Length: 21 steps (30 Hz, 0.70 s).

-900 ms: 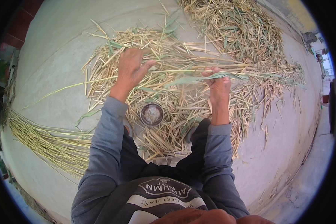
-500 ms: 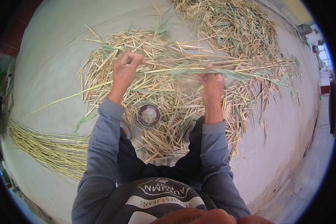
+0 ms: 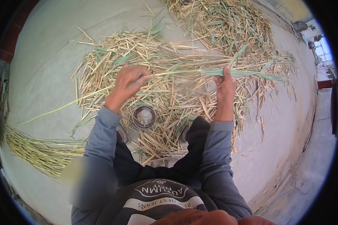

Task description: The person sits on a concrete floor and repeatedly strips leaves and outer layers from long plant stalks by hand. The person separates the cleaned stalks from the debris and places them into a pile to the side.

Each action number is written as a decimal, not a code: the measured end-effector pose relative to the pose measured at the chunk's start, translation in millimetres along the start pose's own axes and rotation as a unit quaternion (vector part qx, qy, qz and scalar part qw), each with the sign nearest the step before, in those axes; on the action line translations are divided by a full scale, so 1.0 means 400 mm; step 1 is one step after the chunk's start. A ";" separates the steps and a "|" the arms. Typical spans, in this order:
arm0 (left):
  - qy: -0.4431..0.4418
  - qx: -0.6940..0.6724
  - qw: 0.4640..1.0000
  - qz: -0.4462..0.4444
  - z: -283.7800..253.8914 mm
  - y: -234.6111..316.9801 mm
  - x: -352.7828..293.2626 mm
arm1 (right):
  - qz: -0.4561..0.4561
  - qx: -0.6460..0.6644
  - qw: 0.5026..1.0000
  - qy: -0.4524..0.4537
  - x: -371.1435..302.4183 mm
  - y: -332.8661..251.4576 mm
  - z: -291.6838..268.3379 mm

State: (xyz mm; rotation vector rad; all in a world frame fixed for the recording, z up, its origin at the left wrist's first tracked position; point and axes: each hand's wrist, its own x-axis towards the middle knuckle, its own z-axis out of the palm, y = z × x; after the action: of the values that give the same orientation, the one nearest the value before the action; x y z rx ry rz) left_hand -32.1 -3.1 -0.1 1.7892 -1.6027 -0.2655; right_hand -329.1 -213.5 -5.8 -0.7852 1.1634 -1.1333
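Observation:
A long, thin reed stalk (image 3: 178, 72) stretches between my two hands, its yellow-green lower end trailing off to the left over the floor. My left hand (image 3: 129, 80) pinches the stalk, thumb against fingers. Farther right, my right hand (image 3: 226, 84) grips the leafy upper part between thumb and fingers. Long green leaves (image 3: 251, 73) stick out past that hand to the right. Below both hands lies a wide heap of dry straw-coloured stalk pieces and leaf bits (image 3: 176, 97).
A round metal bowl (image 3: 144, 117) sits between my feet, at the heap's near side. To the left lies a bundle of bare yellow-green stalks (image 3: 41, 152). Another, larger heap of husks and leaves (image 3: 229, 28) covers the far right. Grey floor (image 3: 52, 60) surrounds them.
My right hand has moved right along the stalk, and the leaves now bunch around it. My left hand has turned and come slightly lower and to the right.

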 end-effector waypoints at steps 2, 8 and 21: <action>0.031 -0.011 0.999 0.017 -0.012 -0.006 0.001 | 0.007 -0.001 0.996 -0.084 0.004 0.011 -0.012; 0.100 0.018 0.995 0.016 -0.030 -0.037 0.002 | 0.066 -0.125 0.957 -0.253 -0.032 -0.008 -0.024; 0.107 0.077 0.991 0.032 -0.037 -0.055 0.005 | 0.145 0.355 0.920 -0.078 0.037 -0.008 -0.089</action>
State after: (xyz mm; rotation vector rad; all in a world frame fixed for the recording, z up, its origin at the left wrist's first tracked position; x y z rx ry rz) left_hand -6.0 0.1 -2.3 1.8098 -1.5585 0.0808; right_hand -364.4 -225.9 -16.3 -0.1269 0.6261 -1.1076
